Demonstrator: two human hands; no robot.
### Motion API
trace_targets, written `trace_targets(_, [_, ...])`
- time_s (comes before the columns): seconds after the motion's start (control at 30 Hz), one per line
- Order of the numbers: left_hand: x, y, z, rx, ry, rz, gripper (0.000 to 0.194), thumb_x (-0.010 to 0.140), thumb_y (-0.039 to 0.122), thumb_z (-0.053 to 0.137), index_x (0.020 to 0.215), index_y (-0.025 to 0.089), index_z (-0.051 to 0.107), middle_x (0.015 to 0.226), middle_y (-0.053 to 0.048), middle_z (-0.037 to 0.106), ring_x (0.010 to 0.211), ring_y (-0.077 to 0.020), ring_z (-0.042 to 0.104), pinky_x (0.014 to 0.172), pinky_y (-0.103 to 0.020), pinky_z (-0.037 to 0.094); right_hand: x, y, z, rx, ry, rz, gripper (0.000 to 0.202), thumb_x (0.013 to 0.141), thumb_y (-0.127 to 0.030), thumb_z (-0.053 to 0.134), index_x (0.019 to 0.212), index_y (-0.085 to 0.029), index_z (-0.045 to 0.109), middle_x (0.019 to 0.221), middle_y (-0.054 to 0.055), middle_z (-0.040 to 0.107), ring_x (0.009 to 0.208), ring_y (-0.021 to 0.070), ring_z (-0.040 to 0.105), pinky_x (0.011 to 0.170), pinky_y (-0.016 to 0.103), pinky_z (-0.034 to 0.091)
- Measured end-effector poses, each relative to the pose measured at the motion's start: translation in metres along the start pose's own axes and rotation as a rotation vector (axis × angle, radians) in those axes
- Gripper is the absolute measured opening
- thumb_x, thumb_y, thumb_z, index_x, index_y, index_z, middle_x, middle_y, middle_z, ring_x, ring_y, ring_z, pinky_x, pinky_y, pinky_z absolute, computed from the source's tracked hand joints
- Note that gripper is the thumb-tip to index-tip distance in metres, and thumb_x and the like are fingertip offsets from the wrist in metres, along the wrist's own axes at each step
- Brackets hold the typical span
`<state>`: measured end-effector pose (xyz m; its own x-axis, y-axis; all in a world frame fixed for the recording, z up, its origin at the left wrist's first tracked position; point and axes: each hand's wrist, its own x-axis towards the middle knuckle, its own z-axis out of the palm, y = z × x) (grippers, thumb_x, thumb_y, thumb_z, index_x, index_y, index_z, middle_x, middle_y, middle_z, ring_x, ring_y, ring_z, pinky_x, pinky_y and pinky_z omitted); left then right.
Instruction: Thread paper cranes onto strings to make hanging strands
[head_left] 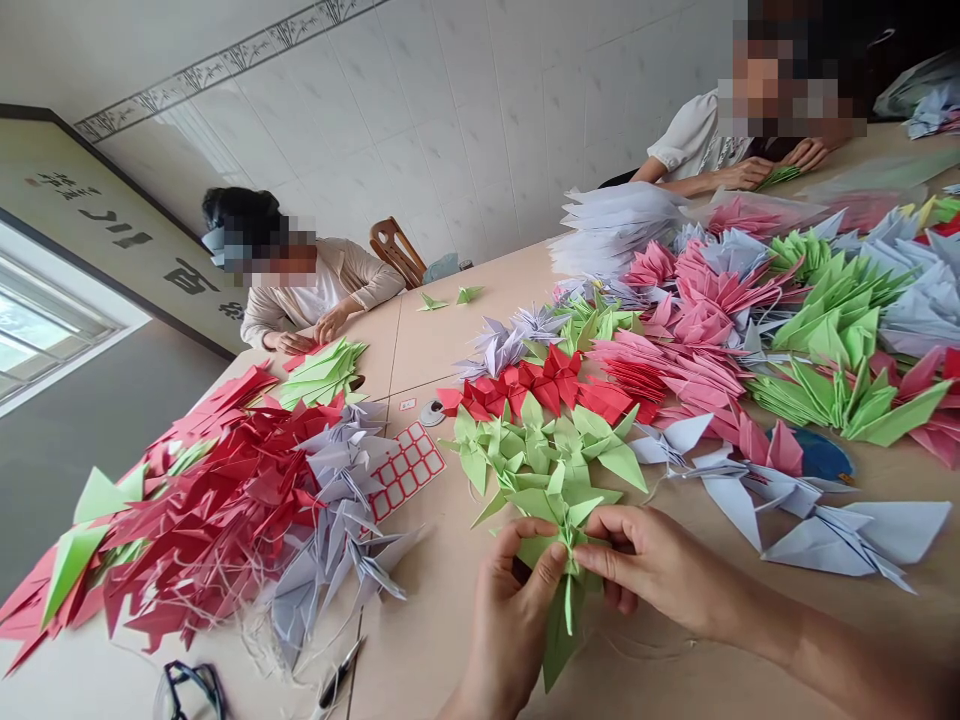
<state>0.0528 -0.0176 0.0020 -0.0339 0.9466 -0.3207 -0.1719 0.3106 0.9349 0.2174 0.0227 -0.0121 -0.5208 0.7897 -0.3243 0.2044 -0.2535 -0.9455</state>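
Note:
A light green folded paper crane [559, 640] is pinched between my two hands near the table's front edge. My left hand [517, 600] grips it from the left, thumb and bent forefinger closed on its middle. From the right, my right hand [637, 560] holds the same crane with thumb and fingers together. Just beyond my fingertips lie several more green paper cranes [536, 435], bunched close and touching this one. Thin pale string [652, 650] trails on the table below my right hand. Pale lilac cranes [810, 515] lie right of my hands.
Red paper cranes [217, 490] heap on the left, beside lilac ones [345, 500]. A red-bordered label sheet [409, 470], small scissors [341, 675] and glasses [191, 690] lie nearby. Many coloured cranes [705, 310] pile up at right. Two people [307, 290] fold paper across the table.

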Motion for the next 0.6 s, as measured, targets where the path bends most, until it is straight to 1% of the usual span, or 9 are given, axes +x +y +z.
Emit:
trace_targets(0.17, [0.0000, 0.0014, -0.0028, 0.016, 0.032, -0.020, 0.032, 0.075, 0.044, 0.077, 0.088, 0.017, 0.065, 0.077, -0.002, 0.068, 0.062, -0.0114, 0.052, 0.055, -0.021, 0.041, 0.0001, 0.0075, -0.0008, 0.010, -0.012, -0.029, 0.025, 0.086, -0.042, 0.066, 0.086, -0.018, 0.057, 0.068, -0.004, 0.054, 0.059, 0.0109, 0.054, 0.049, 0.020, 0.043])
trace_targets(0.37, [0.0002, 0.0024, -0.0023, 0.022, 0.040, -0.006, 0.038, 0.068, 0.039, 0.083, 0.092, 0.017, 0.065, 0.086, -0.005, 0.072, 0.065, -0.0126, 0.057, 0.055, -0.021, 0.042, 0.0031, 0.0052, -0.0005, 0.019, -0.001, 0.009, 0.030, 0.082, -0.043, 0.070, 0.079, -0.019, 0.052, 0.066, -0.006, 0.050, 0.055, 0.0097, 0.053, 0.046, 0.019, 0.042])
trace_targets(0.5, [0.0002, 0.0011, -0.0024, 0.017, 0.027, 0.003, 0.034, 0.070, 0.037, 0.082, 0.092, 0.017, 0.065, 0.083, -0.004, 0.071, 0.070, -0.0142, 0.060, 0.062, -0.021, 0.045, 0.0038, 0.0020, -0.0008, 0.002, 0.012, 0.020, 0.031, 0.079, -0.042, 0.073, 0.079, -0.019, 0.052, 0.066, -0.006, 0.049, 0.054, 0.0089, 0.052, 0.045, 0.018, 0.042])
trace_targets(0.6, [0.0008, 0.0024, -0.0026, -0.010, 0.021, -0.004, 0.033, 0.070, 0.036, 0.083, 0.091, 0.017, 0.065, 0.081, -0.003, 0.071, 0.071, -0.0149, 0.062, 0.064, -0.022, 0.046, 0.0029, 0.0012, -0.0012, -0.006, 0.012, 0.003, 0.031, 0.082, -0.044, 0.070, 0.078, -0.019, 0.052, 0.067, -0.006, 0.049, 0.054, 0.0088, 0.053, 0.046, 0.018, 0.042])
